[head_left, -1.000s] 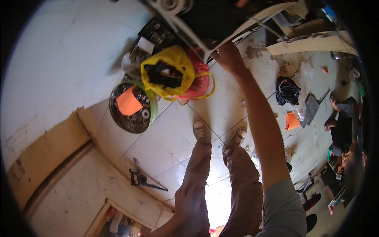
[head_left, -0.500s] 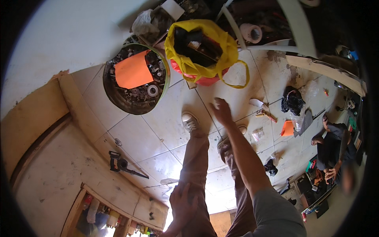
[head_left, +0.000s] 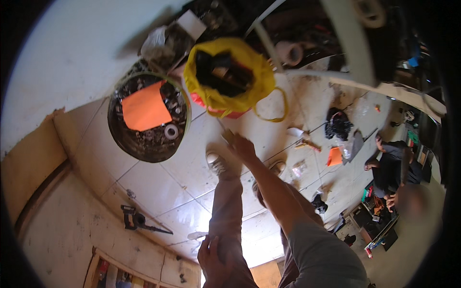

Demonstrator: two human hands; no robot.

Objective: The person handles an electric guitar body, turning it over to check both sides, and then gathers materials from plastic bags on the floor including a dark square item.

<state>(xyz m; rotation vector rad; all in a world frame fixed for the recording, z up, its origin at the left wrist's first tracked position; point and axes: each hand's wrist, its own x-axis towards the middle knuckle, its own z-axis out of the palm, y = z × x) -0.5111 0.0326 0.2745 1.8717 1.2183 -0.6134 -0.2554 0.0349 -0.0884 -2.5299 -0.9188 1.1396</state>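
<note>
My right hand (head_left: pixel 241 148) reaches down close to the floor, in front of the yellow bag. Its fingers are closed on a small tan piece (head_left: pixel 227 136) with a thin pale tip pointing toward the bag; its kind is unclear. The yellow cloth bag (head_left: pixel 266 81) gapes at the top, with dark things inside and red at its lower side. My left hand (head_left: pixel 211 257) lies on my left trouser leg (head_left: pixel 225 211), fingers stretched over the cloth and holding nothing. Left of the bag, a round tub (head_left: pixel 144 156) holds small metal parts, a white ring and an orange sheet (head_left: pixel 146 106).
A black power tool (head_left: pixel 134 218) lies by the left wall. On the tiled floor at right are a black plastic bag (head_left: pixel 338 123), an orange piece (head_left: pixel 334 156) and scraps. Another person (head_left: pixel 394 163) sits at far right. A pale frame (head_left: pixel 353 38) stands at upper right.
My right hand has moved down toward the bag's foot and closed on the small tan piece there. The whole view has shifted; my left hand stays on my leg.
</note>
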